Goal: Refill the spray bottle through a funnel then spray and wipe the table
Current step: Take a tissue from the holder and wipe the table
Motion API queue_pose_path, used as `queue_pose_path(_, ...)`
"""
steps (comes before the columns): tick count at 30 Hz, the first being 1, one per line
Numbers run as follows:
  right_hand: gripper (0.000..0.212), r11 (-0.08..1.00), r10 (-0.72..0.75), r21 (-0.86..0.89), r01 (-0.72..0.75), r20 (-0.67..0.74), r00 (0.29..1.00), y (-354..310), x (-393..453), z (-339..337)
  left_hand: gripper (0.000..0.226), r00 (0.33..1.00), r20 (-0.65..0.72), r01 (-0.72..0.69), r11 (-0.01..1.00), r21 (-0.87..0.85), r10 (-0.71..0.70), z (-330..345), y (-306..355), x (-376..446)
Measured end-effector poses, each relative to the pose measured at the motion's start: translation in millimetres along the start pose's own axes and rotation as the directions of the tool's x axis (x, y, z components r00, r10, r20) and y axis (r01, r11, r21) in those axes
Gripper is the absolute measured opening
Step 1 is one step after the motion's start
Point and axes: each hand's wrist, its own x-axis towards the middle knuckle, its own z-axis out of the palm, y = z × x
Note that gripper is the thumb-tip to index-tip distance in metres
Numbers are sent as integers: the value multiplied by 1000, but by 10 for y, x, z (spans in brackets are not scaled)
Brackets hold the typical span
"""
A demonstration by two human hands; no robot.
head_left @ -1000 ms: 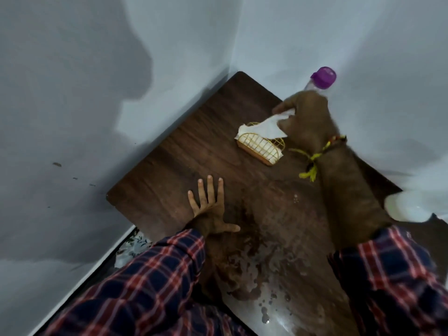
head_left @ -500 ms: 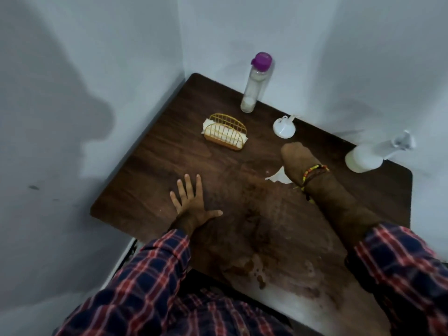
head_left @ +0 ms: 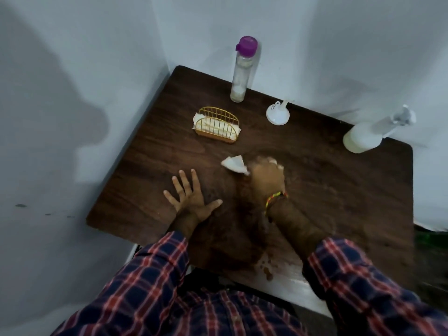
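Observation:
My right hand (head_left: 266,174) presses a white tissue (head_left: 234,164) onto the dark wooden table (head_left: 155,170) near its middle; the tissue sticks out to the left of my fingers. My left hand (head_left: 191,198) lies flat on the table with its fingers spread, holding nothing. The white spray bottle (head_left: 366,135) stands at the back right by the wall. A white funnel (head_left: 277,114) lies on the table behind my right hand. Wet patches (head_left: 266,270) shine near the table's front edge.
A gold wire tissue holder (head_left: 218,126) with white tissues stands behind my left hand. A clear bottle with a purple cap (head_left: 241,71) stands at the back against the wall. White walls close in the table on the left and back.
My right hand pulled a tissue from the holder, brought it down to the table and slid it left toward the middle. My left hand stayed flat.

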Motion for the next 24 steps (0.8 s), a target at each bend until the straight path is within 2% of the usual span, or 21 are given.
queue_pose_path(2,47,999,18,40,-18,-16,1000,-64,-134,199,113,998,-53,-44,999,17,45,-28,-51,52)
queue_pose_path(3,48,998,7,64,-4,-60,998,-121,-238,330,106,996,-59,-68,997,28,70,-34,-84,84)
queue_pose_path(5,46,985,-86,125,115,-217,972,-238,-286,535,98,993,-42,-110,993,50,112,5,-150,126)
queue_pose_path(7,50,968,-131,194,159,-151,980,-363,-189,637,94,990,-38,-131,988,86,135,64,-185,143)
queue_pose_path(8,54,967,-128,219,131,-30,991,-415,-122,665,93,990,-37,-130,987,99,134,80,-188,154)
queue_pose_path(10,63,974,-107,207,93,53,993,-441,9,817,93,992,-21,-120,987,108,123,83,-180,168)
queue_pose_path(18,68,973,-23,227,36,-58,998,-255,514,933,88,995,-24,-98,987,124,102,104,-179,209)
queue_pose_path(21,70,971,-173,166,171,-3,985,-438,613,903,69,994,-71,-74,992,102,81,162,-194,250)
queue_pose_path(24,69,938,-318,146,314,5,948,-501,218,1030,60,987,-138,-72,995,67,80,147,-220,263)
